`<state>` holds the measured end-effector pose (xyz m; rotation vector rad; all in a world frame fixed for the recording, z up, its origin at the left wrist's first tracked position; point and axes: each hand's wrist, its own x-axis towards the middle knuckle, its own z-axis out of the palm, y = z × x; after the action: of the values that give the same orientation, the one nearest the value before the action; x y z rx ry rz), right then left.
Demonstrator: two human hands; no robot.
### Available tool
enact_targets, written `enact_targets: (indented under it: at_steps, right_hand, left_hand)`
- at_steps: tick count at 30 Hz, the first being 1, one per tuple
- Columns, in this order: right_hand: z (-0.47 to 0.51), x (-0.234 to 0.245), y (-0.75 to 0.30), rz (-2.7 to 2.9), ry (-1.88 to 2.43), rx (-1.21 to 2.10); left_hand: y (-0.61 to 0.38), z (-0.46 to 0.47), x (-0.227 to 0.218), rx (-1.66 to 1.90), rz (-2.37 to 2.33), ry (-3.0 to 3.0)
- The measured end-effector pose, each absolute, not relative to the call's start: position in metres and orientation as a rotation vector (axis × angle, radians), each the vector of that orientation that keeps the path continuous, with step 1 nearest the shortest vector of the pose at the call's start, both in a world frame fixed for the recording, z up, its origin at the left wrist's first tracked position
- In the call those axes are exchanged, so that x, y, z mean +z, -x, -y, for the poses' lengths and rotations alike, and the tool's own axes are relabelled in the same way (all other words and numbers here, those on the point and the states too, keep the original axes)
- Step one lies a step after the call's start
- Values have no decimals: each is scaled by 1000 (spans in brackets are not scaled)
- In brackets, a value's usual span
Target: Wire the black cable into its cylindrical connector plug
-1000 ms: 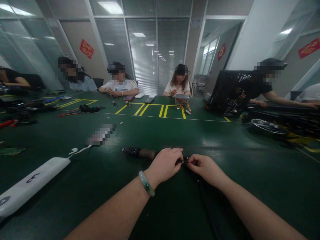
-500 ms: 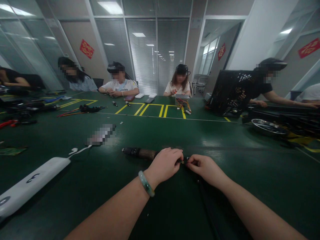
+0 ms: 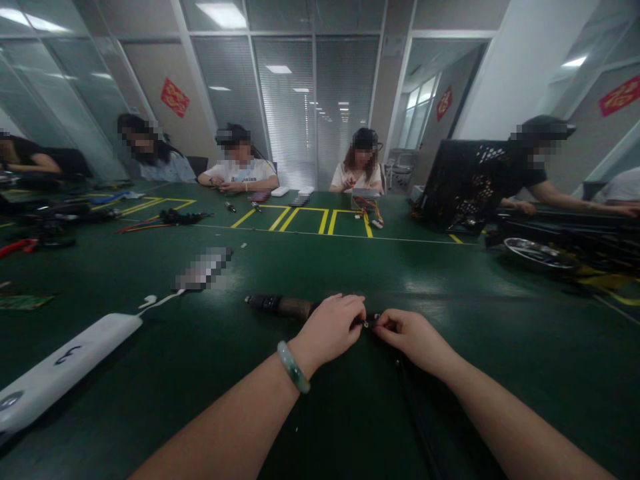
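Observation:
A dark cylindrical tool (image 3: 293,307) with a black tapered tip and a brownish middle lies across the green table, its tip to the left. Over its right part, my left hand (image 3: 333,327), with a green bangle at the wrist, has its fingers closed around it. Close beside, my right hand (image 3: 407,335) pinches something at the tool's right end; the fingers hide what it is. A tiny gold-coloured ring (image 3: 367,325) shows between the two hands. From below my right hand a long black strip (image 3: 413,400), perhaps a cable, runs toward the near edge.
At left lies a white power strip (image 3: 65,367) with its cord toward a blurred phone-like object (image 3: 205,268). Bundled wires (image 3: 183,217) and yellow tape lines are farther back. A black computer case (image 3: 450,190) stands at right. Several people sit or work around the table.
Almost nothing differs. The gold-coloured ring between my hands looks slightly turned, and both hands keep their places.

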<state>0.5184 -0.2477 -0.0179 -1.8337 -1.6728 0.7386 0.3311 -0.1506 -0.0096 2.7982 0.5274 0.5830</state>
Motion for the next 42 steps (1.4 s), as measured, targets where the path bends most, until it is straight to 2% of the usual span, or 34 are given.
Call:
enact_targets:
  at_steps: [42]
  right_hand:
    - [248,-15,-514,1765,1773,589]
  left_hand:
    - [-332,151,-11,606,-516,-2817]
